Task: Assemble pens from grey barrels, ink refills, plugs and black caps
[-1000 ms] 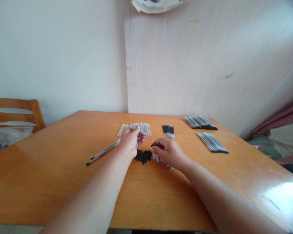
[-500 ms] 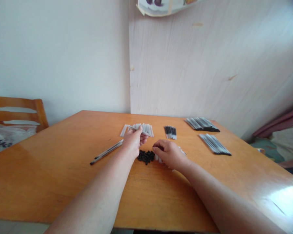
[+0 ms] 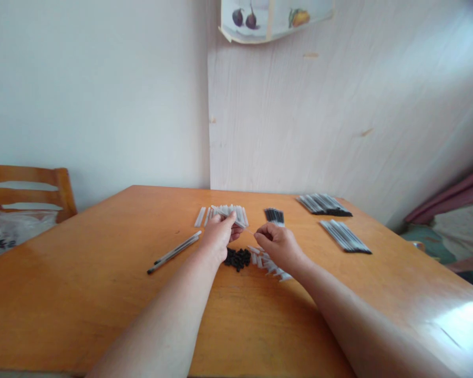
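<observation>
My left hand (image 3: 219,233) is closed around a clear pen barrel (image 3: 239,222), which slants down to the right between thumb and fingers. Just right of the barrel's end, my right hand (image 3: 278,242) pinches a thin pale piece (image 3: 249,231); most of it is hidden by the fingers. Below the hands lies a heap of small black plugs (image 3: 237,259). Beside it, partly under my right hand, are several small whitish tapered pieces (image 3: 265,262). Behind my left hand is a row of clear barrels (image 3: 200,216).
Two black-ended pens (image 3: 174,253) lie left of my left hand. A bundle of black refills (image 3: 274,215) lies beyond my right hand. Two groups of black-ended pens, one farther back (image 3: 325,205) and one nearer (image 3: 345,236), rest on the right of the wooden table (image 3: 82,294).
My right hand has risen from beside the black heap toward the barrel's end, and a thin pale piece now shows at its fingertips. My left hand keeps its hold. The view has tilted slightly upward.
</observation>
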{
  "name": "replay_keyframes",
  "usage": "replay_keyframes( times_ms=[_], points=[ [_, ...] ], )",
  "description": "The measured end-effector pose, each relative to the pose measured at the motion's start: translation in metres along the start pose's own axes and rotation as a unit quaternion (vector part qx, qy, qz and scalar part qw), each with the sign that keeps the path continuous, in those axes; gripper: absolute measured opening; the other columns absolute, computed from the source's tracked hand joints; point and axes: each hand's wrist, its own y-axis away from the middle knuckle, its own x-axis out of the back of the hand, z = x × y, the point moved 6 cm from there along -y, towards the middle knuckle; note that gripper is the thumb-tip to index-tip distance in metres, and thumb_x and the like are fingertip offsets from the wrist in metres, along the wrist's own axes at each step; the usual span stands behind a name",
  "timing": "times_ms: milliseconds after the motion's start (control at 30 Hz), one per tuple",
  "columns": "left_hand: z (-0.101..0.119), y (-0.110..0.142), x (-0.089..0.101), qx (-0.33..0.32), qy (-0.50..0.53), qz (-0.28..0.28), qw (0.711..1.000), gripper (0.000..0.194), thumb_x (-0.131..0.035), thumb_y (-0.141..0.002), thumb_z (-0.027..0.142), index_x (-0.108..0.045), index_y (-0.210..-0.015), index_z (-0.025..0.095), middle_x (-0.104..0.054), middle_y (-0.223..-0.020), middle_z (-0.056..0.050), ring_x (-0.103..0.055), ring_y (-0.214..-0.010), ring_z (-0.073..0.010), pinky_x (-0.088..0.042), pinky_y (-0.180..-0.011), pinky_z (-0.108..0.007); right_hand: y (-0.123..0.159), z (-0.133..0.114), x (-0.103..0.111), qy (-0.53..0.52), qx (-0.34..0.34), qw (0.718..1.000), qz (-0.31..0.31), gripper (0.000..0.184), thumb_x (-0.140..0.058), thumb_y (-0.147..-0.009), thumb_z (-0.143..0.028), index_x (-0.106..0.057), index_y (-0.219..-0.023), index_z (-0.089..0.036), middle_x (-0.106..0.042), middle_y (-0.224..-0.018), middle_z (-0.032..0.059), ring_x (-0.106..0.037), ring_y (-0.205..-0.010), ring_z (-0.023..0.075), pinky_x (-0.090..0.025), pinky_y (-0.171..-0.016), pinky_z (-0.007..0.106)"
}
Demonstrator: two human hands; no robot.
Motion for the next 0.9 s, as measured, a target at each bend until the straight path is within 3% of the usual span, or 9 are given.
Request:
replay_keyframes(
  times_ms=[233,400,633,900],
  points=[
    [0.027,-0.019,0.037,-0.068,0.067,0.106,0.990,0.020,-0.066,-0.080,0.032,-0.055,-0.078,0.016,-0.065,-0.065,-0.004,-0.061,-0.052,-0.0111,-0.046,-0.047,-0.020,0.001,0.010,0.010,0.040,0.004,0.999,-0.019,0.020,-0.051,-0.081,-0.032,-0.061,-0.071,-0.018,-0.059,-0.063,-0.0015,-0.051,-0.060,0.0117,-0.034,-0.056,0.023],
    [0.035,-0.027,0.057,-0.085,0.105,0.164,0.977,0.022,-0.066,-0.080,0.034,-0.054,-0.075,0.016,-0.060,-0.057,0.000,-0.058,-0.047,-0.0101,-0.044,-0.046,-0.020,-0.001,0.017,0.032,0.083,-0.042,0.996,0.002,0.022,-0.052,-0.080,-0.035,-0.063,-0.072,-0.019,-0.057,-0.060,-0.0019,-0.050,-0.057,0.0116,-0.031,-0.053,0.023],
    [0.030,-0.027,0.049,-0.082,0.086,0.138,0.983,0.026,-0.065,-0.078,0.039,-0.053,-0.072,0.016,-0.058,-0.053,0.001,-0.055,-0.043,-0.0095,-0.042,-0.043,-0.019,-0.016,0.053,0.075,0.202,-0.174,0.958,0.105,0.029,-0.050,-0.079,-0.042,-0.069,-0.078,-0.019,-0.065,-0.067,0.0034,-0.056,-0.064,0.0159,-0.031,-0.053,0.025],
    [0.027,-0.025,0.043,-0.070,0.074,0.116,0.988,0.033,-0.070,-0.073,0.044,-0.052,-0.071,0.016,-0.058,-0.053,0.001,-0.053,-0.042,-0.0086,-0.040,-0.042,-0.019,-0.026,0.082,0.077,0.296,-0.295,0.906,0.073,0.034,-0.048,-0.081,-0.043,-0.073,-0.086,-0.019,-0.071,-0.090,0.0118,-0.065,-0.083,0.0243,-0.039,-0.060,0.028]
  ],
)
